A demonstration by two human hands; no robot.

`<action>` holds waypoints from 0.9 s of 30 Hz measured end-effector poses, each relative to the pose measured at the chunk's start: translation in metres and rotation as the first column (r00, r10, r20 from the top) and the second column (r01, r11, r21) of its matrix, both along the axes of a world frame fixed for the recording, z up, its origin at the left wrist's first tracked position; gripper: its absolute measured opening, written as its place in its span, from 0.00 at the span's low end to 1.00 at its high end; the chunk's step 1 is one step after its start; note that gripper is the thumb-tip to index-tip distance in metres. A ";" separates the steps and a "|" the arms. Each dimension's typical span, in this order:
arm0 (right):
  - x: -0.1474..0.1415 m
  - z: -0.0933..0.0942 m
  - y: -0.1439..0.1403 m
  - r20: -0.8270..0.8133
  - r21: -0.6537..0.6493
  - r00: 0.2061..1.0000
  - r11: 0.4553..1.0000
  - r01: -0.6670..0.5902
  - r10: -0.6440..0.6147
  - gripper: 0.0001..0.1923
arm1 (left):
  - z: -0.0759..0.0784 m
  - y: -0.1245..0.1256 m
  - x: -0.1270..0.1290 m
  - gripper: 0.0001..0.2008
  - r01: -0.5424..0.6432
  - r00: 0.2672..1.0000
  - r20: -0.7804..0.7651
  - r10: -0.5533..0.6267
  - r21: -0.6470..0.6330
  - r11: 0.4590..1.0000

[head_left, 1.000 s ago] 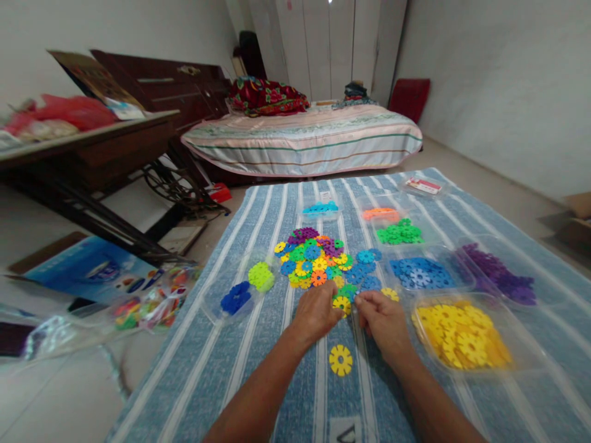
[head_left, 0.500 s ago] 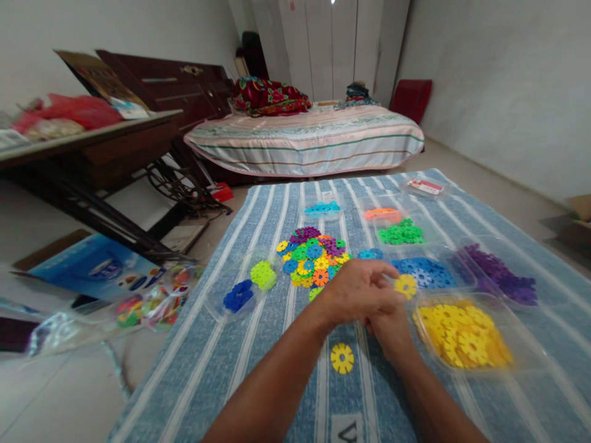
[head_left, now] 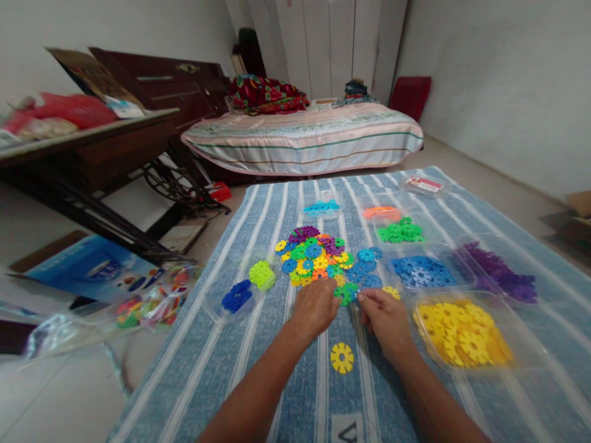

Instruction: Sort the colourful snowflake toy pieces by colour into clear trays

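Observation:
My left hand [head_left: 316, 306] is closed, with its fingers curled down at the near edge of a mixed pile of notched plastic discs [head_left: 314, 251]. A green disc [head_left: 344, 294] lies between my two hands, by the left fingertips. My right hand [head_left: 382, 315] is closed in a pinch just right of that disc; what it holds, if anything, is too small to name. A yellow disc [head_left: 391, 291] shows behind the right knuckles, partly hidden. Several loose blue discs [head_left: 364, 271] lie beyond the hands. One yellow disc [head_left: 342, 358] lies flat on the cloth, nearer me.
On the striped cloth [head_left: 194, 369], clear trays hold sorted discs: yellow [head_left: 464, 335], blue [head_left: 422, 272], purple [head_left: 501, 274], green [head_left: 401, 231], orange [head_left: 381, 212] and light blue [head_left: 321, 207]. A left tray holds dark blue [head_left: 237, 296] and lime discs [head_left: 262, 275]. A bed [head_left: 305, 141] stands beyond.
My left hand has moved left, from across my right wrist to the pile. The yellow disc formerly by its fingertips now shows lower, beside my right hand. Loose blue discs and a green one are uncovered.

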State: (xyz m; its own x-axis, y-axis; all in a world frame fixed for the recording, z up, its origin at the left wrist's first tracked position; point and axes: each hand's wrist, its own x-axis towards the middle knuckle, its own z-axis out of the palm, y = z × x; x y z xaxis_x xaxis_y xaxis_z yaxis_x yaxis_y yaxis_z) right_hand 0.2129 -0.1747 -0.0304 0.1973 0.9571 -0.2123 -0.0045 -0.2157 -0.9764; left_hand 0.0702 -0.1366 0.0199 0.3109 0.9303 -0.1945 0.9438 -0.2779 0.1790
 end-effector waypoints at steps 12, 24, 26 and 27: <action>0.000 0.003 -0.001 0.027 0.012 1.000 1.000 -0.010 0.010 0.19 | -0.009 0.003 0.004 0.06 -0.025 0.988 0.148 0.030 -0.039 0.999; 0.000 -0.003 -0.003 0.037 -0.001 0.998 0.999 -0.047 0.047 0.19 | 0.061 0.019 -0.089 0.10 -0.220 0.939 0.286 0.190 0.077 0.973; 0.001 -0.004 -0.003 0.049 0.010 0.997 0.998 -0.055 0.054 0.18 | 0.063 0.023 -0.095 0.10 -0.218 0.943 0.271 0.192 0.070 0.973; 0.000 -0.003 -0.003 0.054 0.016 0.997 0.998 -0.057 0.056 0.18 | 0.062 0.024 -0.095 0.10 -0.213 0.943 0.274 0.189 0.061 0.975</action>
State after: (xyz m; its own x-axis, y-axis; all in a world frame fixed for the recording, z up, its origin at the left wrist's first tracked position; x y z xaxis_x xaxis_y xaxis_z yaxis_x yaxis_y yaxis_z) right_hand 0.2134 -0.1773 -0.0336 0.1535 0.9704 -0.1862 0.0597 -0.1972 -0.9785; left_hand -0.0250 -0.1131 0.0815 0.1443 0.9885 -0.0454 0.9036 -0.1130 0.4132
